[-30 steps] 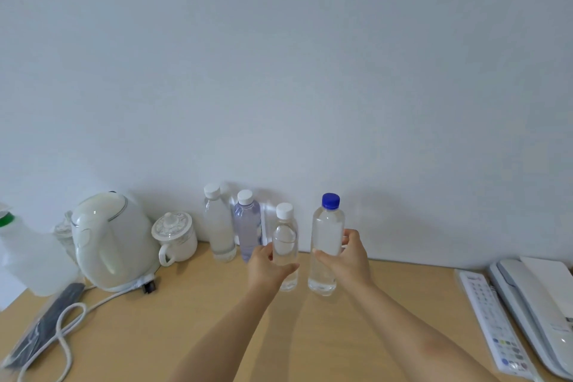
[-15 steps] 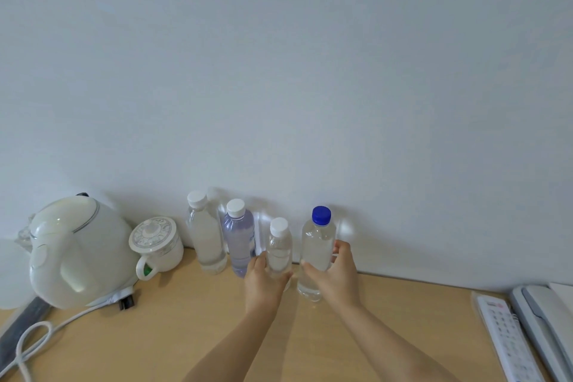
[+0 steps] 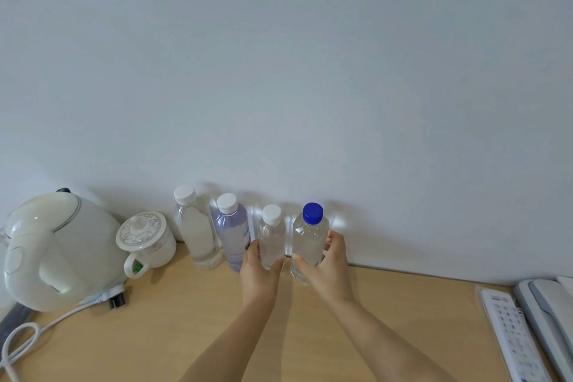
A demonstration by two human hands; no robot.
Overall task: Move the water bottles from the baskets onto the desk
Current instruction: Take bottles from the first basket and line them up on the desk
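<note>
Several water bottles stand in a row on the wooden desk (image 3: 173, 329) against the wall. My left hand (image 3: 259, 276) grips a small clear bottle with a white cap (image 3: 271, 234). My right hand (image 3: 328, 267) grips a taller clear bottle with a blue cap (image 3: 310, 237). Both held bottles are upright at the desk's back edge; the blue-capped bottle's base meets the desk, while my hand hides the small one's. To their left stand a violet-tinted bottle (image 3: 231, 232) and a clear white-capped bottle (image 3: 195, 229), both untouched. No basket is in view.
A white electric kettle (image 3: 52, 251) with its cord (image 3: 21, 338) sits at the left, with a lidded white mug (image 3: 147, 240) beside it. A white remote (image 3: 511, 335) and a telephone (image 3: 548, 313) lie at the right edge.
Both hands have carried their bottles away from me to the wall, into line with the other two bottles. The view has shifted, so the kettle sits further left.
</note>
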